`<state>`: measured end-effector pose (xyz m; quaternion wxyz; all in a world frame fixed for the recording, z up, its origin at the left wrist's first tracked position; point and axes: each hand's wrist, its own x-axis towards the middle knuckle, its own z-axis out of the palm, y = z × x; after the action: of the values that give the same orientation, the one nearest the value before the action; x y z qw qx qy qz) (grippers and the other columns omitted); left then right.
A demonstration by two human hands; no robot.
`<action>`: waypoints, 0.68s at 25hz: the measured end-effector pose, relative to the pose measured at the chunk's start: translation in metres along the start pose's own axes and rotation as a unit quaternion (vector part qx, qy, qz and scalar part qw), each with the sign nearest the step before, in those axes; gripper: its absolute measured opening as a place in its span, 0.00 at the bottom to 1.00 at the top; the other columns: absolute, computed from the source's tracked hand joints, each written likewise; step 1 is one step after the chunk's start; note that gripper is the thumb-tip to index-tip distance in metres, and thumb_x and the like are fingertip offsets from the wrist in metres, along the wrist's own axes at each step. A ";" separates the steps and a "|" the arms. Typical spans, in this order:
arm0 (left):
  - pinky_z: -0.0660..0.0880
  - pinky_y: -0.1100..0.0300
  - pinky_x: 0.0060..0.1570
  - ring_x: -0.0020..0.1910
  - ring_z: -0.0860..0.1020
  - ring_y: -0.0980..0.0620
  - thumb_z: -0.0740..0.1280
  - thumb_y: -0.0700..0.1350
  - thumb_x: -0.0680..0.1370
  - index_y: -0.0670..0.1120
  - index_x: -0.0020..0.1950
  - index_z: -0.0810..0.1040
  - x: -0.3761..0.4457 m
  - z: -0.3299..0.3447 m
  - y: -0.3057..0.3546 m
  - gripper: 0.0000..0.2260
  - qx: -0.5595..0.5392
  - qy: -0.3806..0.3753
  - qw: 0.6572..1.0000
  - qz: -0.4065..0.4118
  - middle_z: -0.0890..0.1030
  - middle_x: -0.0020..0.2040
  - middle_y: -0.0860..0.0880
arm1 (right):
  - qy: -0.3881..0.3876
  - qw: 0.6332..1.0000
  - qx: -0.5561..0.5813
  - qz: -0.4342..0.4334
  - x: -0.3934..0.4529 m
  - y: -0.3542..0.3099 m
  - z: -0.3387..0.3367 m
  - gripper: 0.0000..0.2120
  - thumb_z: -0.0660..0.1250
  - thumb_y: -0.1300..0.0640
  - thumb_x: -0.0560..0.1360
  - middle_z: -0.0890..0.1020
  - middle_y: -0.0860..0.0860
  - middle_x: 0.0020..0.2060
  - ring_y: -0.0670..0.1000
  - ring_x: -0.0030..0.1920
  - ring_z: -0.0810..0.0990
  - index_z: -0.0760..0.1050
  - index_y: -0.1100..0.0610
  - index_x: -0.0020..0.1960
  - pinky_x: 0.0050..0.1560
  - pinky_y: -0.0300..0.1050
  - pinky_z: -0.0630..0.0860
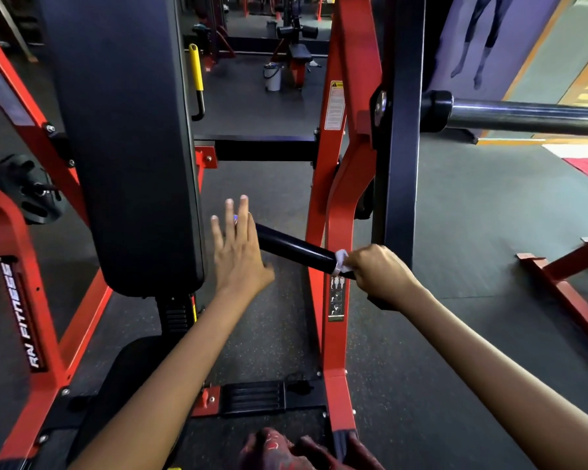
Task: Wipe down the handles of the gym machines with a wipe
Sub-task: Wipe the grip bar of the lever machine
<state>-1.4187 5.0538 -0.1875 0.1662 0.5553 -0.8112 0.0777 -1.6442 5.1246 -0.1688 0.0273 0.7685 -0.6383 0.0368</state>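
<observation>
Rubber gym floor (455, 205) surrounds a red machine frame (333, 205). The right hand (381, 273) grips a white wipe (341, 261) around the black handle's (292, 247) inner end; the left hand (238, 252), fingers spread, holds nothing. Best to slide outward with firm, twisting pressure.

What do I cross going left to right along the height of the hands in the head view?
Red frame with the brand label → black back pad → open left hand → black handle → white wipe → right hand gripping it → red floor brace.
</observation>
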 end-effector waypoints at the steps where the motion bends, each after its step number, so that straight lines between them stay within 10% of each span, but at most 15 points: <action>1: 0.31 0.48 0.70 0.76 0.37 0.44 0.71 0.55 0.70 0.44 0.78 0.49 -0.001 0.001 0.005 0.45 -0.008 -0.004 0.999 0.038 0.41 0.78 0.43 | -0.008 0.999 0.004 0.048 0.004 -0.001 -0.003 0.08 0.61 0.66 0.73 0.74 0.55 0.31 0.59 0.35 0.77 0.76 0.57 0.40 0.35 0.46 0.70; 6: 0.38 0.45 0.73 0.76 0.50 0.42 0.71 0.55 0.70 0.46 0.77 0.57 -0.006 0.014 0.015 0.40 0.030 -0.032 0.991 0.130 0.62 0.74 0.43 | 0.094 0.971 0.187 0.118 0.010 -0.039 0.012 0.13 0.60 0.71 0.70 0.78 0.57 0.33 0.60 0.32 0.76 0.77 0.56 0.41 0.33 0.48 0.71; 17: 0.33 0.42 0.70 0.75 0.38 0.38 0.68 0.62 0.70 0.46 0.77 0.41 -0.003 -0.003 0.027 0.49 0.162 -0.156 0.970 0.096 0.47 0.77 0.41 | 0.084 0.978 0.141 0.130 0.002 -0.053 -0.003 0.10 0.61 0.69 0.69 0.78 0.54 0.35 0.59 0.35 0.77 0.75 0.56 0.43 0.33 0.46 0.69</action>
<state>-1.4420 5.0675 -0.1840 -0.0633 0.4996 -0.8532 0.1361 -1.5916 5.1329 -0.1658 -0.0328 0.6694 -0.7164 0.1936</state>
